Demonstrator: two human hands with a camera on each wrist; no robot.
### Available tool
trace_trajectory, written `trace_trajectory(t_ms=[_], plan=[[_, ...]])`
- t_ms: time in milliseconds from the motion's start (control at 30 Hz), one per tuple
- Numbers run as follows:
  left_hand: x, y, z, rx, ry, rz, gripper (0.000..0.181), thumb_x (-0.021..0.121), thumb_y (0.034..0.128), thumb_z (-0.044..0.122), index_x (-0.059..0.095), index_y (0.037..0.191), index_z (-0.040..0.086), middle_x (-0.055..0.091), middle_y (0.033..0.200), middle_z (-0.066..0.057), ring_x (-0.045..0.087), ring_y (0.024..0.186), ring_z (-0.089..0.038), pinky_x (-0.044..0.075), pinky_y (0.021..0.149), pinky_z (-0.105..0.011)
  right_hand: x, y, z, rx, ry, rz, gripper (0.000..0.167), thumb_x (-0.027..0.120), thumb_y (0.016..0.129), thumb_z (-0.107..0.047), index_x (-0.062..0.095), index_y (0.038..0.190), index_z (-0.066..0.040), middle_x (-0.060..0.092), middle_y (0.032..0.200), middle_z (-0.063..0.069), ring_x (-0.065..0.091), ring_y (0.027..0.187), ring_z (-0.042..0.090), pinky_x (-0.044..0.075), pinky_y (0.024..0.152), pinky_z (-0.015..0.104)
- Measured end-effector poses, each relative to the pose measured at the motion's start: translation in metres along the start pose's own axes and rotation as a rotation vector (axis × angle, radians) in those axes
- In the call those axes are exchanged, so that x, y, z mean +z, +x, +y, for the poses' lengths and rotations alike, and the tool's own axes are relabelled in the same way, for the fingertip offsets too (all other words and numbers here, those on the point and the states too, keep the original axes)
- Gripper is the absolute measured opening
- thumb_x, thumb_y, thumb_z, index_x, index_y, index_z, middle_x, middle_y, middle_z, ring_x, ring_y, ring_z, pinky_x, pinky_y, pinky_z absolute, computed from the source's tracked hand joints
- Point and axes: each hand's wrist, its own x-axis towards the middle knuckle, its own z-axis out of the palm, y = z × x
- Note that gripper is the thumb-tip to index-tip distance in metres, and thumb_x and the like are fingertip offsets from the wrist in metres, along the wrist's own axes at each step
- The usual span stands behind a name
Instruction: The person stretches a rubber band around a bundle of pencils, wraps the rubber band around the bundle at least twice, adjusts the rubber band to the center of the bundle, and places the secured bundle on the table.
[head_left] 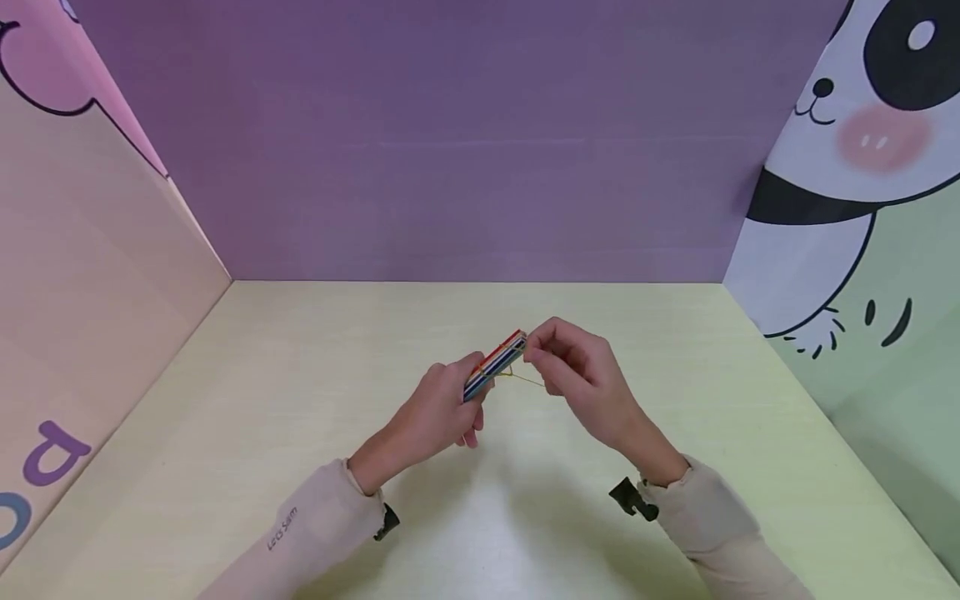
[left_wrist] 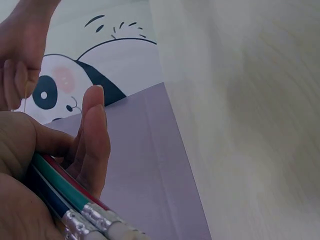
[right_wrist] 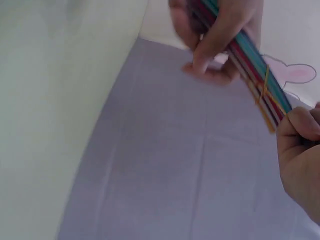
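A bundle of pencils (head_left: 493, 367) in red, blue, green and other colours slants above the table, and my left hand (head_left: 438, 408) grips it. Metal ferrules and pale erasers (left_wrist: 102, 222) cap the near ends in the left wrist view. Around the far part of the bundle runs a thin yellow rubber band (right_wrist: 266, 82), with a strand (head_left: 527, 381) drawn out to the right. My right hand (head_left: 588, 379) is at the far end of the pencils, its fingers and thumb curled, pinching the band. Its fingertips partly hide the pencil ends.
Beneath both hands lies a pale wooden table (head_left: 300, 367). A purple panel (head_left: 450, 150) stands at the back. Side panels flank it, a pink one (head_left: 97, 250) on the left and a green one with a panda picture (head_left: 900, 275) on the right.
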Motion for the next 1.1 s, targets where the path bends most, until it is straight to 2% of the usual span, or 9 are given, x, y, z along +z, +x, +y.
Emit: trace_trajectory(t_ms=[133,400,467,600,667,833,900,1000,1100], plan=[[-0.006,0.000,0.002,-0.016,-0.066,-0.006,0.005,0.057,0.1011,0.007,0.055,0.105,0.005,0.062,0.060,-0.010,0.066,0.049,-0.035,0.056,0.044,-0.037,-0.006,0.002,0.003,-0.072,-0.212,-0.020,0.012,0.056,0.098,-0.001,0.061,0.092,-0.011,0.048,0.066,-0.004,0.040,0.052,0.010,0.036,0.047,0.025],[-0.013,0.005,-0.012,-0.034,-0.139,0.028,0.005,0.056,0.1014,0.008,0.057,0.102,0.004,0.063,0.063,-0.013,0.065,0.047,-0.032,0.057,0.045,-0.041,0.011,0.000,0.002,-0.184,-0.352,-0.152,0.009,0.059,0.095,0.000,0.060,0.096,-0.009,0.042,0.061,-0.007,0.036,0.052,0.003,0.034,0.048,0.019],[-0.016,0.007,-0.016,-0.038,-0.139,0.055,0.006,0.055,0.1013,0.007,0.057,0.103,0.002,0.063,0.062,-0.013,0.065,0.047,-0.032,0.056,0.044,-0.040,0.018,-0.003,-0.004,-0.216,-0.435,-0.163,0.009,0.061,0.094,-0.002,0.061,0.102,-0.006,0.040,0.060,-0.009,0.033,0.052,0.001,0.033,0.047,0.016],[-0.018,0.010,-0.017,-0.028,-0.139,0.114,0.008,0.056,0.1013,0.007,0.057,0.105,0.001,0.063,0.061,-0.013,0.064,0.047,-0.035,0.056,0.044,-0.041,0.029,-0.007,-0.016,-0.210,-0.502,-0.117,0.033,0.060,0.094,-0.004,0.055,0.126,-0.005,0.045,0.066,-0.009,0.035,0.053,-0.001,0.036,0.048,0.015],[-0.017,0.010,-0.015,-0.011,-0.131,0.145,0.008,0.057,0.1013,0.008,0.058,0.106,0.002,0.063,0.061,-0.012,0.064,0.046,-0.035,0.056,0.044,-0.040,0.029,-0.007,-0.018,-0.136,-0.446,-0.046,0.031,0.057,0.092,-0.001,0.058,0.123,-0.008,0.049,0.069,-0.009,0.039,0.053,0.002,0.039,0.049,0.018],[-0.011,0.006,-0.004,0.051,-0.089,0.217,0.008,0.058,0.1010,0.009,0.058,0.107,0.004,0.061,0.061,-0.010,0.062,0.043,-0.028,0.055,0.044,-0.034,0.011,0.001,-0.008,0.240,-0.149,0.084,0.023,0.051,0.092,0.001,0.071,0.091,-0.010,0.050,0.064,0.000,0.038,0.047,0.012,0.034,0.044,0.025],[-0.008,0.005,-0.002,0.081,-0.040,0.250,0.008,0.059,0.1002,0.007,0.058,0.108,0.005,0.060,0.061,-0.008,0.060,0.041,-0.022,0.054,0.044,-0.031,0.001,0.005,0.000,0.382,-0.027,0.097,0.022,0.051,0.093,-0.001,0.073,0.092,-0.005,0.045,0.061,0.003,0.033,0.045,0.014,0.030,0.043,0.025],[-0.004,0.002,-0.002,0.140,0.129,0.300,0.015,0.061,0.0958,-0.001,0.056,0.109,0.005,0.062,0.063,-0.005,0.058,0.043,-0.013,0.052,0.044,-0.027,-0.011,0.012,0.012,0.514,0.121,0.089,0.018,0.056,0.093,-0.002,0.074,0.097,0.001,0.039,0.060,0.002,0.026,0.048,0.013,0.026,0.045,0.024],[-0.001,0.001,-0.005,0.252,0.409,0.361,0.027,0.067,0.0874,-0.007,0.055,0.109,0.005,0.069,0.074,-0.007,0.064,0.053,-0.013,0.056,0.052,-0.028,-0.024,0.016,0.021,0.620,0.217,0.037,0.015,0.062,0.092,-0.002,0.073,0.102,0.000,0.047,0.068,0.002,0.026,0.052,0.013,0.023,0.049,0.025]])
